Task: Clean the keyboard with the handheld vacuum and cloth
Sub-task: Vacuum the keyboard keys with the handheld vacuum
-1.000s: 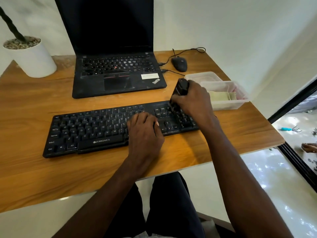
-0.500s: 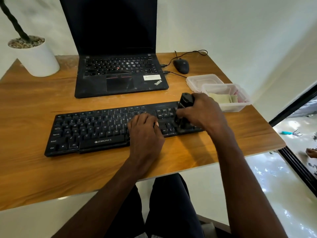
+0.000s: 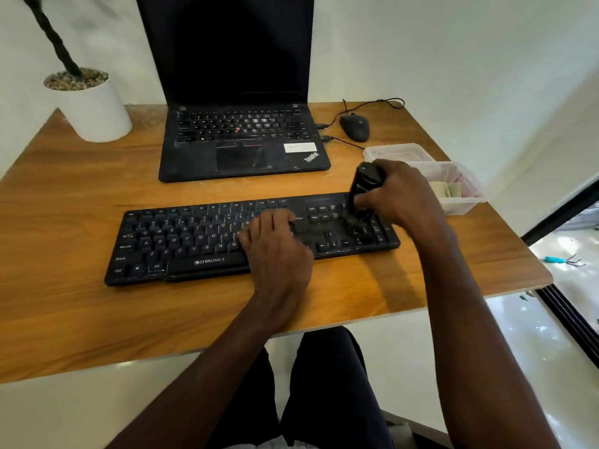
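Note:
A black Zebronics keyboard [image 3: 181, 241] lies across the wooden desk [image 3: 81, 319]. My right hand [image 3: 400, 192] grips a small black handheld vacuum [image 3: 364, 181], held upright with its lower end down on the number pad at the keyboard's right end. My left hand [image 3: 275, 247] rests flat on the keys right of the middle, fingers spread and fairly straight. A folded pale cloth [image 3: 445, 189] lies inside a clear plastic box [image 3: 466, 202] just right of the keyboard.
An open black laptop [image 3: 243, 144] stands behind the keyboard. A wired black mouse [image 3: 355, 127] sits to its right, a clear lid [image 3: 397, 152] lies near the box, and a white plant pot [image 3: 94, 108] stands at the far left. The desk's right edge is close to the box.
My right hand has swept the vacuum over the number pad, first toward me, then back toward the keyboard's far edge. My left hand has stayed on the keys.

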